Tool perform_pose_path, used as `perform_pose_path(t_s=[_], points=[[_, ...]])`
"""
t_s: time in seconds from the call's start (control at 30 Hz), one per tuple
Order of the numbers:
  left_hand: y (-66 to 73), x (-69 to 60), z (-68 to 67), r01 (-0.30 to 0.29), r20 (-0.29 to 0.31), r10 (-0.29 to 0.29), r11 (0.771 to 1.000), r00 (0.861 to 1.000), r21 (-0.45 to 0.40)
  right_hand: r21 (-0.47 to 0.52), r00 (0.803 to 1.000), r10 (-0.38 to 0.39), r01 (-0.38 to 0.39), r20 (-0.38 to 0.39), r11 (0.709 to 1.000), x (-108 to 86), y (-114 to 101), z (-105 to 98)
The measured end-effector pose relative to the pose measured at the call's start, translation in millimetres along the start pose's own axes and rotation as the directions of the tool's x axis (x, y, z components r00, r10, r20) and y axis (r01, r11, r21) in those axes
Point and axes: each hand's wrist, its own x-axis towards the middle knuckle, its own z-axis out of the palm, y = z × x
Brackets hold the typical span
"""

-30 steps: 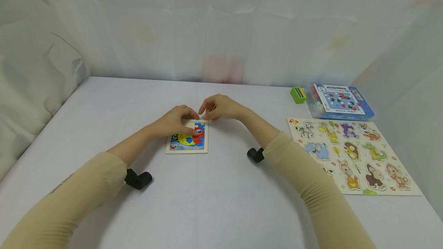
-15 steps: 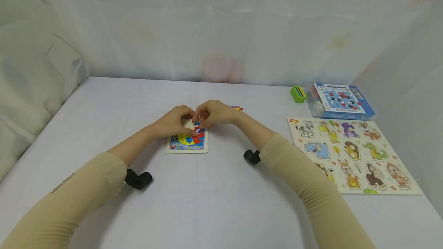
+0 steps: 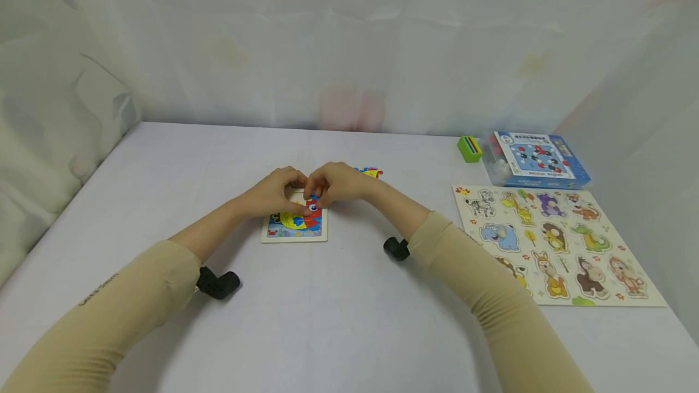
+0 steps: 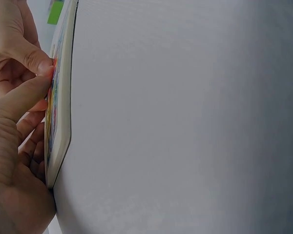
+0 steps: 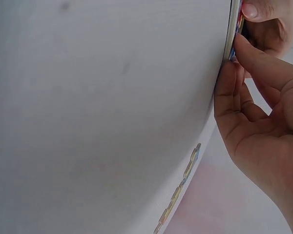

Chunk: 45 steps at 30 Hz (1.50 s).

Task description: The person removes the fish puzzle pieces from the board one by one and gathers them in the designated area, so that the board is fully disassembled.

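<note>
A small wooden jigsaw puzzle with a pale frame and a brightly coloured fish picture lies flat on the table. My left hand grips its upper left part, thumb across the picture and curled fingers at the far edge. At the upper right corner is my right hand, with its thumb on the picture and its fingers curled against the corner. Both thumbs nearly meet near the fish's eye in the left wrist view. Whether a separate piece sits under the right fingertips is hidden. Coloured loose puzzle pieces lie just behind the right hand.
On the right lies a large animal puzzle board. Behind it are a blue boxed model set and a small green block with coloured stripes. A white cloth hangs behind the table.
My right hand has moved left and down onto the puzzle's upper right corner, uncovering the loose pieces behind it. The left hand and the puzzle have stayed in place.
</note>
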Motion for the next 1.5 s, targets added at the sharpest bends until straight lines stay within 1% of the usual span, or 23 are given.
perform_pose_path(t_s=[0.23,0.53,0.87,1.2,1.5], points=[[0.0,-0.5,0.0,-0.014,0.0,0.014,1.0,1.0,-0.006,-0.012,1.0,-0.002,0.002,0.003,1.0,-0.6,-2.0,-0.2],[-0.7,0.7,-0.1,-0.021,-0.002,0.021,1.0,1.0,0.0,-0.05,1.0,-0.025,0.025,-0.012,0.998,-1.1,-2.1,0.0],[0.3,0.4,0.5,-0.016,0.0,0.016,1.0,1.0,0.003,-0.075,0.999,-0.002,0.0,-0.034,0.997,-2.5,-3.7,0.2],[0.3,0.4,0.4,-0.016,-0.003,0.016,1.0,1.0,0.013,-0.056,0.998,-0.036,0.033,-0.048,0.998,-2.2,-4.1,0.6],[0.7,0.4,0.8,0.029,-0.009,-0.028,0.999,1.0,0.027,-0.034,0.996,-0.021,0.018,-0.082,0.999,-1.8,-5.2,-0.3]])
